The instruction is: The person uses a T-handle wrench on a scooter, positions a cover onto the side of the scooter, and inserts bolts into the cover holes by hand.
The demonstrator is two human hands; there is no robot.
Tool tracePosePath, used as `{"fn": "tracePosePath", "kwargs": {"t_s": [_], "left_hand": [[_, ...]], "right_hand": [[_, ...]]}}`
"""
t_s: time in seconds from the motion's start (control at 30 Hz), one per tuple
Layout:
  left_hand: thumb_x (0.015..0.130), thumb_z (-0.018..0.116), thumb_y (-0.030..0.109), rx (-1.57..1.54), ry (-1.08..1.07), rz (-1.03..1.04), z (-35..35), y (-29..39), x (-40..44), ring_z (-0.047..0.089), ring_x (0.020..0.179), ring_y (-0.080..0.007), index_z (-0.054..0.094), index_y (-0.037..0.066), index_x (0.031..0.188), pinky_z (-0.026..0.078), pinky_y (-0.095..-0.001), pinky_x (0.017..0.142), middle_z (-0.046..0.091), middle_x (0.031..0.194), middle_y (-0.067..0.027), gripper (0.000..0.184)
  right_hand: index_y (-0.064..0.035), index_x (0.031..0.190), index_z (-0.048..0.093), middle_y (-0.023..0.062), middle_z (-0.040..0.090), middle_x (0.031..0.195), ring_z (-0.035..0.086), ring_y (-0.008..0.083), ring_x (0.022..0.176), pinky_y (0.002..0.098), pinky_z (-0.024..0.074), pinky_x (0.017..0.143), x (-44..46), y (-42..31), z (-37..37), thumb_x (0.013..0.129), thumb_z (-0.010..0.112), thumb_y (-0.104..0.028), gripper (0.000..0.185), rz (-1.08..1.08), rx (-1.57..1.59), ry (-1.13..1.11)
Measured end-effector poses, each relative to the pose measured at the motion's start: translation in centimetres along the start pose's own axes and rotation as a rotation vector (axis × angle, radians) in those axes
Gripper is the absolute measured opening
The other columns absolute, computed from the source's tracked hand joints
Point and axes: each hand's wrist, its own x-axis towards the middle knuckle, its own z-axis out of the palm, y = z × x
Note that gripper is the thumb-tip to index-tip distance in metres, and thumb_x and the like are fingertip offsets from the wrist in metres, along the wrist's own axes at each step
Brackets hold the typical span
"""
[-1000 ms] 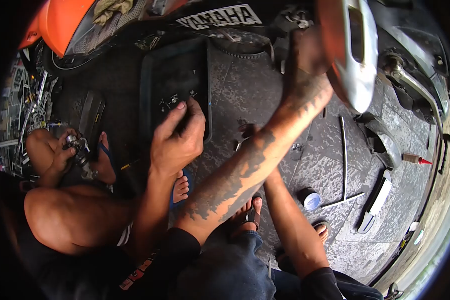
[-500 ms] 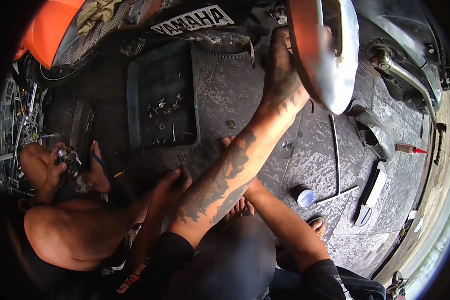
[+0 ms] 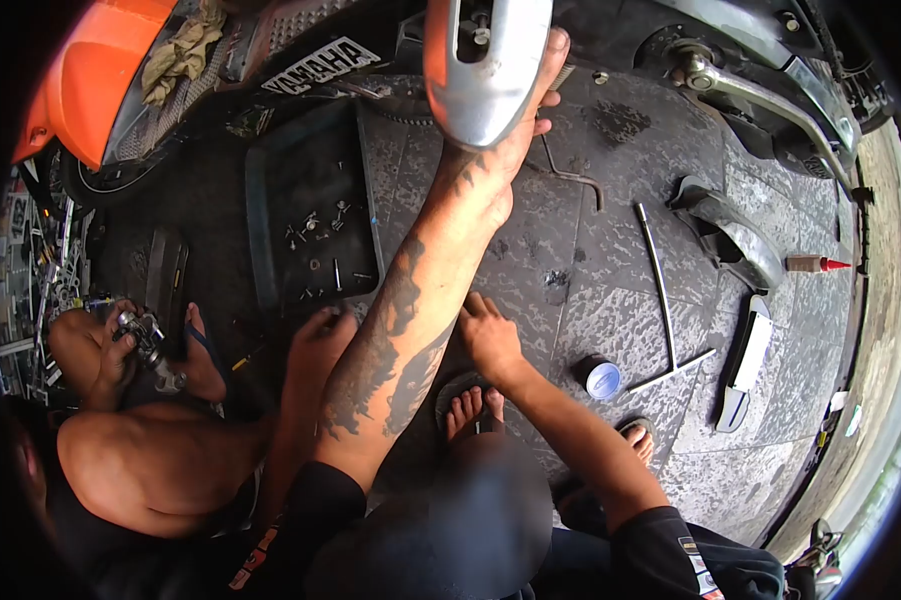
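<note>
My tattooed left arm reaches up across the view, and my left hand [image 3: 535,105] is closed on a silver cover [image 3: 485,95] with a long slot. The cover hides part of the palm and fingers. Low over the floor, to the right of that forearm, is my right hand [image 3: 490,335], fingers apart and nothing visible in them; the forearm lies close beside its fingertips. A black tray [image 3: 260,230] stands left of my left forearm, with several screws and small parts [image 3: 315,225] in it.
A co-worker at the left holds a metal part [image 3: 148,345]; their other hand [image 3: 320,340] is below the tray. On the floor at right are a T-shaped wrench [image 3: 658,280], a round tin [image 3: 600,378], dark covers [image 3: 730,235] and a red-tipped tube [image 3: 815,264]. Motorcycles stand above.
My left hand has swung left with the silver cover. My right hand, earlier mostly behind the tattooed forearm, now shows beside it. The co-worker's hand has lowered away from over the tray.
</note>
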Motion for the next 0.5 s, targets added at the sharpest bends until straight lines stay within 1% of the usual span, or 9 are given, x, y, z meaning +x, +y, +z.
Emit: {"fn": "tracePosePath", "kwargs": {"t_s": [0.1, 0.17, 0.2, 0.27, 0.3, 0.33, 0.37, 0.43, 0.5], "left_hand": [[0.079, 0.072, 0.049, 0.029, 0.016, -0.004, 0.1, 0.5, -0.4, 0.058, 0.093, -0.0147, 0.059, 0.012, 0.102, 0.045, -0.0321, 0.081, 0.059, 0.095, -0.0029, 0.046], [0.079, 0.071, 0.049, 0.056, 0.029, -0.017, 0.0, 0.4, -0.2, 0.058, 0.094, -0.0156, 0.059, 0.011, 0.103, 0.044, -0.0337, 0.082, 0.059, 0.095, -0.0031, 0.047], [0.079, 0.071, 0.050, 0.058, 0.024, -0.007, -0.1, 0.4, -0.2, 0.058, 0.094, -0.0156, 0.059, 0.011, 0.103, 0.044, -0.0338, 0.083, 0.059, 0.095, -0.0032, 0.048], [0.079, 0.070, 0.054, 0.081, 0.027, 0.030, 0.1, 0.2, -0.3, 0.058, 0.094, -0.0155, 0.059, 0.010, 0.104, 0.043, -0.0335, 0.083, 0.059, 0.095, -0.0033, 0.052], [0.079, 0.070, 0.054, 0.077, 0.028, 0.024, 0.2, 0.1, -0.2, 0.058, 0.094, -0.0155, 0.059, 0.010, 0.104, 0.043, -0.0335, 0.083, 0.059, 0.095, -0.0033, 0.052], [0.079, 0.069, 0.055, 0.069, 0.023, 0.020, 0.2, -0.2, -0.2, 0.058, 0.094, -0.0155, 0.058, 0.009, 0.104, 0.043, -0.0331, 0.083, 0.059, 0.096, -0.0037, 0.053], [0.079, 0.068, 0.056, 0.064, 0.014, 0.022, 0.3, -0.3, -0.2, 0.058, 0.094, -0.0155, 0.058, 0.009, 0.105, 0.044, -0.0326, 0.083, 0.059, 0.096, -0.0041, 0.055], [0.081, 0.065, 0.057, 0.053, 0.033, 0.010, 0.8, -0.4, -0.4, 0.058, 0.094, -0.0154, 0.056, 0.006, 0.107, 0.044, -0.0314, 0.082, 0.059, 0.096, -0.0058, 0.057], [0.082, 0.064, 0.057, 0.042, 0.016, 0.040, 0.8, -0.9, -0.3, 0.058, 0.094, -0.0156, 0.056, 0.006, 0.107, 0.045, -0.0311, 0.081, 0.059, 0.096, -0.0061, 0.058]], "right_hand": [[-0.0076, 0.108, 0.054, 0.0129, 0.055, 0.102, 0.058, 0.0309, 0.102, 0.0405, 0.0531, 0.078, 0.4, 0.2, 1.3, 0.080, 0.052, -0.001, 0.029, 0.019, 0.036, 0.042], [-0.0032, 0.105, 0.053, 0.0147, 0.056, 0.100, 0.061, 0.0335, 0.092, 0.0434, 0.0509, 0.073, 0.2, 1.1, 1.5, 0.082, 0.058, -0.007, 0.024, 0.089, 0.213, 0.134], [-0.0018, 0.104, 0.054, 0.0113, 0.059, 0.094, 0.064, 0.0241, 0.080, 0.0371, 0.0505, 0.064, 0.1, 0.9, -0.1, 0.088, 0.057, -0.007, 0.017, 0.027, 0.340, 0.363], [-0.0009, 0.102, 0.054, 0.0072, 0.060, 0.086, 0.059, 0.0145, 0.068, 0.0296, 0.0467, 0.057, 0.7, 0.7, -4.2, 0.092, 0.056, -0.009, 0.013, 0.244, 0.831, 0.412], [-0.0010, 0.105, 0.053, 0.0044, 0.059, 0.082, 0.050, 0.0073, 0.061, 0.0219, 0.0417, 0.053, 1.0, 0.1, -6.9, 0.096, 0.052, -0.014, 0.016, 0.220, 1.031, 0.547], [-0.0010, 0.111, 0.053, 0.0041, 0.059, 0.082, 0.047, 0.0064, 0.058, 0.0202, 0.0395, 0.051, 1.5, -0.7, -10.3, 0.097, 0.051, -0.014, 0.020, 0.218, 1.119, 0.620], [-0.0019, 0.116, 0.055, 0.0038, 0.059, 0.075, 0.048, 0.0057, 0.058, 0.0219, 0.0403, 0.051, 2.1, -1.6, -13.2, 0.096, 0.051, -0.012, 0.023, 0.183, 1.143, 0.729], [-0.0020, 0.125, 0.050, 0.0029, 0.058, 0.077, 0.046, 0.0053, 0.057, 0.0204, 0.0375, 0.050, 3.4, -2.2, -17.6, 0.095, 0.052, -0.009, 0.031, 0.058, 1.104, 0.865], [-0.0022, 0.119, 0.051, 0.0037, 0.059, 0.075, 0.046, 0.0055, 0.055, 0.0199, 0.0363, 0.048, 4.7, -1.4, -19.2, 0.094, 0.054, -0.010, 0.026, 0.026, 1.071, 0.908]]}}
